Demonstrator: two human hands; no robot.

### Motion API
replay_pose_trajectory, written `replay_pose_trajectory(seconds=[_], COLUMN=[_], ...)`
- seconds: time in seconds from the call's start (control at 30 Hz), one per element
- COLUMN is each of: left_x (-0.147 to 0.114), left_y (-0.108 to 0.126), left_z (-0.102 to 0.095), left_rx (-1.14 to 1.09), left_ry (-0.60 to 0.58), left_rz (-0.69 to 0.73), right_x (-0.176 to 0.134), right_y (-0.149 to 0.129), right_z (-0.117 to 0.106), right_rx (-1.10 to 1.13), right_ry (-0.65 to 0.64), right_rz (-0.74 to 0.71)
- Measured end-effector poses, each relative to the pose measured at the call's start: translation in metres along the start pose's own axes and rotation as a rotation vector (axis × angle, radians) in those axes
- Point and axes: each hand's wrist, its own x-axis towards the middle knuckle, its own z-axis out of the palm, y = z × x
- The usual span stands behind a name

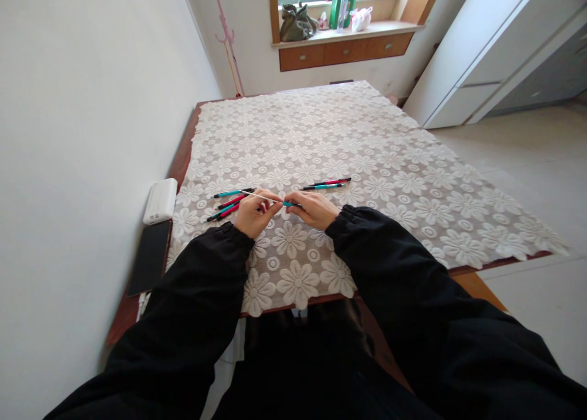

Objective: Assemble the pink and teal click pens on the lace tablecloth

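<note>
My left hand (257, 213) pinches a thin white rod (257, 194), which looks like a pen refill and points up and to the left. My right hand (314, 208) has its fingers closed on a teal pen barrel (287, 204), mostly covered by the fingers. The rod's right end meets or nearly meets the barrel between my fingertips; whether it is inside I cannot tell. Beside my left hand lie several pens, among them a teal pen (226, 194) and a red pen (225, 215). Beyond my right hand are another red pen (332, 181) and a teal pen (323, 187).
A lace tablecloth (298, 139) covers the wooden table. A white box-shaped device (160, 201) and a black phone-like slab (150, 258) sit along the left edge by the wall. Past the table, a windowsill (348, 33) holds a dark bag (296, 22) and bottles.
</note>
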Motion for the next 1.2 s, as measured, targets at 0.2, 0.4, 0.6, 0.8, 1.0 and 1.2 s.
replay_pose_trajectory(seconds=[0.2, 0.4, 0.6, 0.8, 1.0, 1.2], left_x=[0.0009, 0.0017, 0.0001, 0.0008, -0.0006, -0.0026], left_y=[0.0032, 0.0052, 0.0051, 0.0064, 0.0031, 0.0013], left_z=[-0.0004, -0.0003, 0.0005, -0.0013, -0.0002, 0.0003], left_rx=[-0.025, -0.039, -0.057, -0.046, -0.051, -0.050], left_ry=[-0.051, -0.061, -0.063, -0.103, -0.099, -0.116], left_rz=[-0.012, -0.034, -0.093, -0.065, -0.074, -0.127], right_x=[0.0004, 0.0009, 0.0008, 0.0012, 0.0013, 0.0014], right_y=[0.0005, 0.0004, -0.0003, -0.0007, -0.0018, -0.0022], right_z=[-0.0004, 0.0013, 0.0025, 0.0048, 0.0043, 0.0048], right_rx=[0.002, 0.064, 0.114, 0.140, 0.144, 0.142], right_ry=[-0.001, 0.000, 0.010, 0.023, 0.025, 0.018], right_rz=[-0.056, -0.006, 0.009, 0.014, 0.020, 0.014])
